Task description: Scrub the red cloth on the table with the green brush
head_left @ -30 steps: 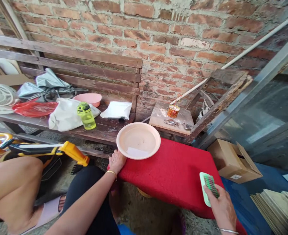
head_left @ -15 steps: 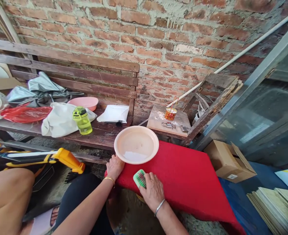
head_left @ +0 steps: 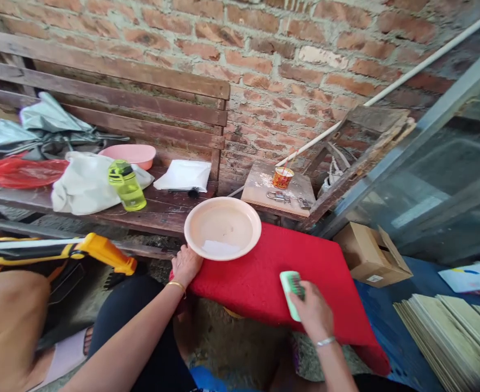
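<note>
A light green scrub brush (head_left: 291, 294) is in my right hand (head_left: 315, 313), fingers closed around it; motion blurs both slightly. The brush is tilted over the right part of a red tablecloth (head_left: 317, 261), with its dark bristles partly showing. My left hand (head_left: 186, 265) lies at the cloth's left corner, right beside a pale pink basin (head_left: 191, 237). Its fingers look laid flat, though their tips are partly hidden. Shallow water with a bright reflection sits in the basin, at the far left end of the cloth.
On the wooden bench (head_left: 166, 209) are a green water bottle (head_left: 128, 188), a white bag (head_left: 80, 182) and a pink tub (head_left: 136, 155). A small stand (head_left: 260, 188) bears padlocks (head_left: 278, 197) and a decorated cup (head_left: 283, 177). A cardboard box (head_left: 364, 253) stands right, near stacked boards (head_left: 440, 337).
My right hand has carried the scrub brush rightward, from near the basin's front to over the right part of the cloth. My left hand stays beside the basin. The view has shifted slightly.
</note>
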`<state>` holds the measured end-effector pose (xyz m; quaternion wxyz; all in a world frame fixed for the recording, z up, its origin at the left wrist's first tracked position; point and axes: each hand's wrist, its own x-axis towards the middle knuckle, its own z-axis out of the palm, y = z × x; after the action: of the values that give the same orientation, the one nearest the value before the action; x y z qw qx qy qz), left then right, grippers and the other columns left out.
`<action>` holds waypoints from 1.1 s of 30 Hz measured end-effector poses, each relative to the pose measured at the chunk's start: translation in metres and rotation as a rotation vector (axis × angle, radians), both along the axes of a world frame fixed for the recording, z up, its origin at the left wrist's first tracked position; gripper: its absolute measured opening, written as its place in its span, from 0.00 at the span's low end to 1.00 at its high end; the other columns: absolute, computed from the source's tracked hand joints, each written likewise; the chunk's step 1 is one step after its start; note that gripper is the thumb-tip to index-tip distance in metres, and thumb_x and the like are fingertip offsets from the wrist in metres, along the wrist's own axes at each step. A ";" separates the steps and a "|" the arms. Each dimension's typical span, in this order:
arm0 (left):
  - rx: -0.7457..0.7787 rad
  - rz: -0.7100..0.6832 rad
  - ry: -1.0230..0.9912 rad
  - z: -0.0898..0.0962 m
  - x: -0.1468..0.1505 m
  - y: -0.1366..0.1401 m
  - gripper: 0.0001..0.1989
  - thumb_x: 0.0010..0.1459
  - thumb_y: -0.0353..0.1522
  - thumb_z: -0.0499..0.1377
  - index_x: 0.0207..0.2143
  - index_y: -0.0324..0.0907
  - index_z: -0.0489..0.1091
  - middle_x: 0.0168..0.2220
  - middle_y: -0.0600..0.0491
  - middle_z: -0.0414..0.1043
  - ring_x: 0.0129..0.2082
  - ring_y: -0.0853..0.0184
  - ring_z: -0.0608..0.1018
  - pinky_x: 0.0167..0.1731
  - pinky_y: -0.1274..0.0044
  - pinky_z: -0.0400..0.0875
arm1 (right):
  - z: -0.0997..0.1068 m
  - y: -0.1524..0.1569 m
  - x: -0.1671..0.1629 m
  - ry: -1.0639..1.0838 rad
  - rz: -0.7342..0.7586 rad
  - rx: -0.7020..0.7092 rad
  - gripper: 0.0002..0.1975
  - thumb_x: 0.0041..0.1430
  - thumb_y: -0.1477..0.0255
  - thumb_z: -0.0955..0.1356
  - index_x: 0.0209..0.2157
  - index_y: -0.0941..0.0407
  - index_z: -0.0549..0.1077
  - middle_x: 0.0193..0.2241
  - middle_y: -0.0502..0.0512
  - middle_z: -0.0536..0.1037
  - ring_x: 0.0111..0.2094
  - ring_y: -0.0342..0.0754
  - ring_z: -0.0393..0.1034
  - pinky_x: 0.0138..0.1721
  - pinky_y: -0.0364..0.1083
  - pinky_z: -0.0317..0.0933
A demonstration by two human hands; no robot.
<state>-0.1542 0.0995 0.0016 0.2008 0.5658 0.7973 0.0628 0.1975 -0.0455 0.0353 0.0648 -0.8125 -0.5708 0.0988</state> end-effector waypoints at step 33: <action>0.028 0.022 0.034 0.002 0.006 0.000 0.22 0.66 0.34 0.42 0.56 0.37 0.64 0.51 0.37 0.68 0.53 0.50 0.72 0.50 0.62 0.64 | 0.013 0.027 -0.148 -0.039 0.408 -0.073 0.13 0.61 0.65 0.65 0.46 0.54 0.70 0.44 0.59 0.77 0.47 0.55 0.73 0.41 0.47 0.62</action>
<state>-0.1485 0.0999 0.0034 0.1786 0.5605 0.8059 0.0664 0.0494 -0.0189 0.0483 0.0030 -0.6836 -0.7207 0.1148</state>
